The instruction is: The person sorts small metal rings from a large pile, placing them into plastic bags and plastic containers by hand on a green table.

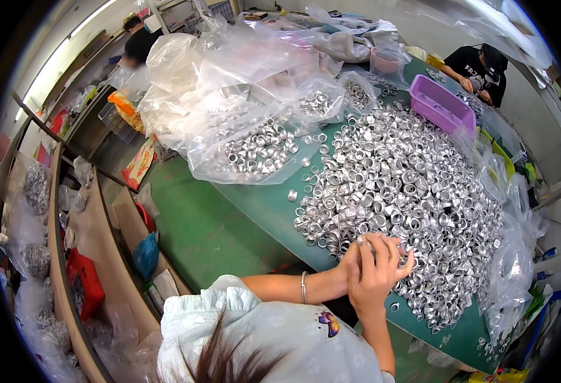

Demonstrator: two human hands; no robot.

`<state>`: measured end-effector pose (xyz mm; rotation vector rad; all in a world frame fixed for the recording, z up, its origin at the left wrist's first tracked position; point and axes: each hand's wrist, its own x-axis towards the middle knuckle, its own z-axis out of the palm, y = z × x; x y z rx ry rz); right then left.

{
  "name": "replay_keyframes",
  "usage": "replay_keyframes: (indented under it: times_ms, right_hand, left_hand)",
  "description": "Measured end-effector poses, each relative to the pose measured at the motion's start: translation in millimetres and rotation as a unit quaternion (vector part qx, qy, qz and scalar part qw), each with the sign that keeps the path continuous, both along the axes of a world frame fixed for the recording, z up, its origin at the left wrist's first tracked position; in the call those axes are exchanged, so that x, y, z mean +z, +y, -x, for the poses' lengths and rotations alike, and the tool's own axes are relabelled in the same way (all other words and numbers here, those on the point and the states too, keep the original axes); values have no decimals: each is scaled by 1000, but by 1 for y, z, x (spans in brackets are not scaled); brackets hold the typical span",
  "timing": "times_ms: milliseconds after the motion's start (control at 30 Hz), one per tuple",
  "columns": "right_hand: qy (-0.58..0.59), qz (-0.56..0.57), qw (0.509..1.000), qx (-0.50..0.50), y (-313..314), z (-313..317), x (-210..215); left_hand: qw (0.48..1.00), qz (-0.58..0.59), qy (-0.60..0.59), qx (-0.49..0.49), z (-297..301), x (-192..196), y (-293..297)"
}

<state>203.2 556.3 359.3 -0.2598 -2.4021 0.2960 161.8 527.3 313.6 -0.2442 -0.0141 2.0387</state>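
Note:
A broad heap of silver metal rings [414,185] covers much of the green table [255,203]. My two hands are close together at the heap's near edge. My right hand [375,274] overlaps the left, its fingers bent and drawn in. Behind it, my left hand [350,260] is partly covered, with its fingers curled in toward the right hand. Whatever lies between the fingers is hidden or too small to name. A bangle [303,287] circles my left wrist. Several loose rings [292,195] lie just left of the heap.
Large clear plastic bags [229,108], one spilling more rings, fill the table's far left. A purple basket [443,105] sits behind the heap. One person [484,70] works at the far right; another [141,45] is at the far left. Shelves with a red bin [84,284] line the left.

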Motion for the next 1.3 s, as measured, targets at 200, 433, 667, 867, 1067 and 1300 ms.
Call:
replay_keyframes:
  times_ms: [200, 433, 667, 867, 1067, 1300]
  right_hand:
    - [105, 17, 992, 66, -6, 37, 1]
    - [118, 38, 981, 151, -16, 45, -4]
    - [188, 132, 955, 188, -12, 42, -7]
    - [236, 225, 931, 164, -4, 28, -26]
    - [251, 357, 892, 116, 1, 8, -60]
    - [256, 398, 881, 24, 15, -6, -63]
  left_hand:
    - [973, -216, 53, 63, 26, -48, -7]
    - [990, -115, 64, 47, 40, -53, -23]
    - [997, 63, -33, 12, 62, 2, -42]
    - [985, -39, -123, 113, 122, 20, -57]
    - [889, 179, -2, 421, 251, 0, -110]
    - [636, 463, 194, 587, 317, -33, -137]
